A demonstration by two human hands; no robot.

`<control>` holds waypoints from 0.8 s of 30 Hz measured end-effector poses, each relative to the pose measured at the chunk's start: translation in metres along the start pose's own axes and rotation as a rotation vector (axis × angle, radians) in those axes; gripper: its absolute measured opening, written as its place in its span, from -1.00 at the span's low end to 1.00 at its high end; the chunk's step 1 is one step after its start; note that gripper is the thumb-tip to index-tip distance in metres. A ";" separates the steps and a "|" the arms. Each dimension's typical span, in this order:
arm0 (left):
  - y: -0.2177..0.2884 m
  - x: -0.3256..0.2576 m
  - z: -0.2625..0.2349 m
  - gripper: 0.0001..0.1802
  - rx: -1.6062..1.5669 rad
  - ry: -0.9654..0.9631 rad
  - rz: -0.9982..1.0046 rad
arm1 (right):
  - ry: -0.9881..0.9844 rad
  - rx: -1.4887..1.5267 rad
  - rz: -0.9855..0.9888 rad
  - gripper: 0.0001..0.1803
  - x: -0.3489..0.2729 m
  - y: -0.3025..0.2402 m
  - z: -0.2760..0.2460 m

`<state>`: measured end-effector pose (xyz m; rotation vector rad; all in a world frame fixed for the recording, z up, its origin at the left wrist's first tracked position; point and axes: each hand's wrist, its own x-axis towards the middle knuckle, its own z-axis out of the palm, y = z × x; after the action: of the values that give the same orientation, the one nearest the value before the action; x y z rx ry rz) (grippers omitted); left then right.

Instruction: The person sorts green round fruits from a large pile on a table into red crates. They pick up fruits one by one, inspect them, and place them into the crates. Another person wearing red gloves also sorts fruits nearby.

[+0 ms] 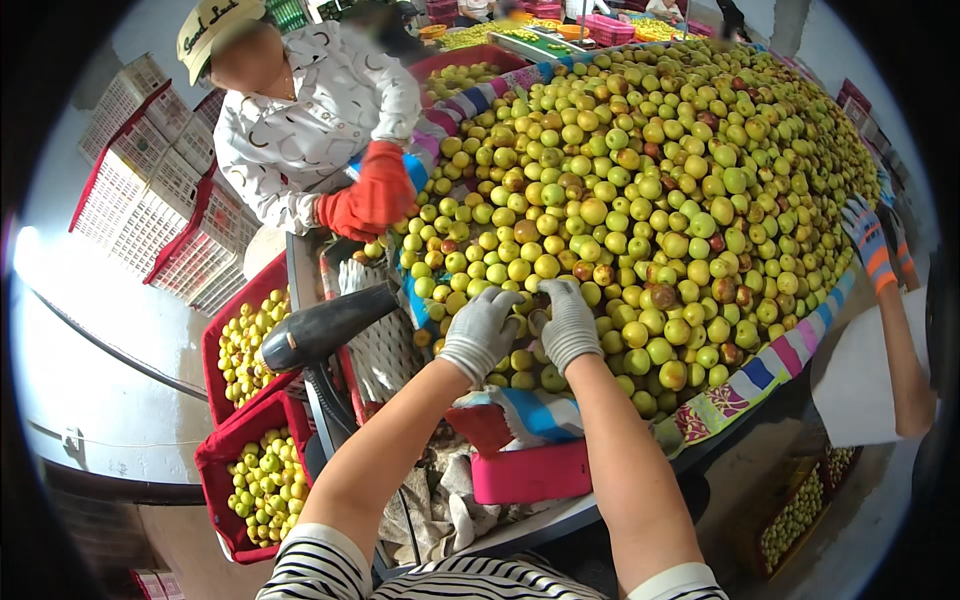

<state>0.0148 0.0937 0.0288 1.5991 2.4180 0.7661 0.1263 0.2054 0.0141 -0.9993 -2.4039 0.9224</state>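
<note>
A large heap of yellow-green jujubes (640,190), some with brown patches, covers the table before me. My left hand (482,332), in a pale grey knit glove, is closed with bent fingers at the heap's near edge; what lies under its fingers is hidden. Close beside it, my right hand (568,325), gloved alike, curls its fingers around a brownish jujube (539,318). Several fruits touch both hands. A black hair dryer (325,325) lies left of my left hand, above a white basket (385,340). Between my forearms sits a bright pink rectangular case (532,473).
At the left, a co-worker's red-gloved hands (372,195) are near the heap. Red-lined crates (215,455) of jujubes stand below them, with stacked white crates (150,190) behind. Another person's striped glove (868,240) reaches in at right. A colourful cloth edge (740,385) borders the heap.
</note>
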 end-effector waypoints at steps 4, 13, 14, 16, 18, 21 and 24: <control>0.013 0.060 0.004 -0.63 -0.073 0.050 0.086 | -0.218 -0.204 -0.007 -0.64 -0.001 -0.013 -0.005; 0.048 0.132 0.038 -0.56 0.455 -0.454 0.144 | -0.300 -0.185 0.089 -0.59 0.000 -0.008 0.002; 0.047 0.131 0.040 -0.56 0.423 -0.456 0.075 | -0.353 -0.194 0.109 -0.60 0.000 -0.011 0.000; 0.042 0.123 0.042 -0.58 0.393 -0.464 0.016 | -0.410 -0.218 0.088 -0.61 -0.002 -0.014 -0.002; 0.038 0.115 0.032 -0.62 0.376 -0.483 -0.020 | -0.459 -0.237 0.054 -0.61 -0.002 -0.019 -0.001; 0.030 0.096 0.021 -0.65 0.161 -0.235 -0.062 | -0.485 -0.235 0.043 -0.62 -0.001 -0.023 -0.005; 0.013 0.060 0.007 -0.74 -0.309 -0.066 -0.130 | -0.438 -0.225 0.013 -0.66 0.000 -0.022 -0.002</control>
<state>0.0028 0.1530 0.0387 1.3159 2.2014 0.9887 0.1167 0.1948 0.0314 -0.9701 -2.9231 0.9732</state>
